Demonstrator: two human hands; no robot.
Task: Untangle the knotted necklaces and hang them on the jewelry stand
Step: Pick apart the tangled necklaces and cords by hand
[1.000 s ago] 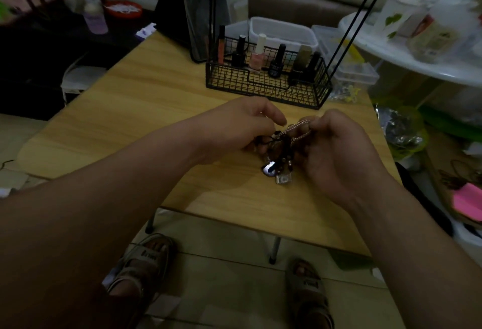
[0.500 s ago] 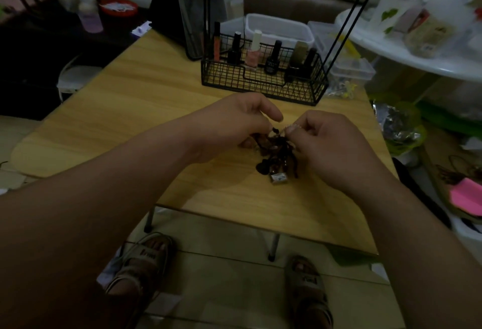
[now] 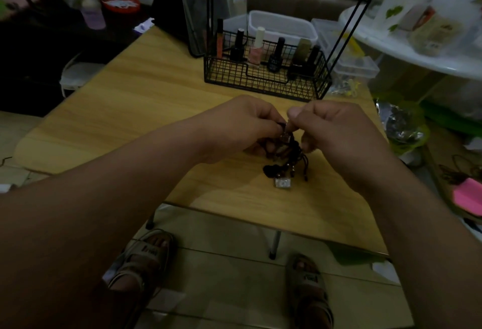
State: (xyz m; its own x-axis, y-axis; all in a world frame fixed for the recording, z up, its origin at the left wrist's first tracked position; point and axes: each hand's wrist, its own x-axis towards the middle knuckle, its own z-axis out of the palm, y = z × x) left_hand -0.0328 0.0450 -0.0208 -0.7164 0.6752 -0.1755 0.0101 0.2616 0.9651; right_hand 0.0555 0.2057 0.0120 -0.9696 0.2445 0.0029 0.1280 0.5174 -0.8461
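Overhead, through the head camera, a person's left hand [image 3: 240, 125] and right hand [image 3: 336, 130] meet above a wooden table [image 3: 130, 109]. Each pinches the top of a bundle of knotted necklaces [image 3: 284, 156] between thumb and curled fingers. The dark cords hang just below and between the two grips, over the front part of the table. A pale square pendant [image 3: 282, 183] sits lowest; whether it touches the wood cannot be told. A small metal piece shows where the fingertips come together.

Behind the hands, well apart from them, stands a black wire basket [image 3: 263, 80] holding nail polish bottles [image 3: 254, 52], their labels too dark and blurred to read. Two thin black rods [image 3: 352, 15] slant up from the basket's right end.

Below the table edge, sandals [image 3: 146, 253] rest on the tiled floor. Lettering crosses each strap but cannot be made out.
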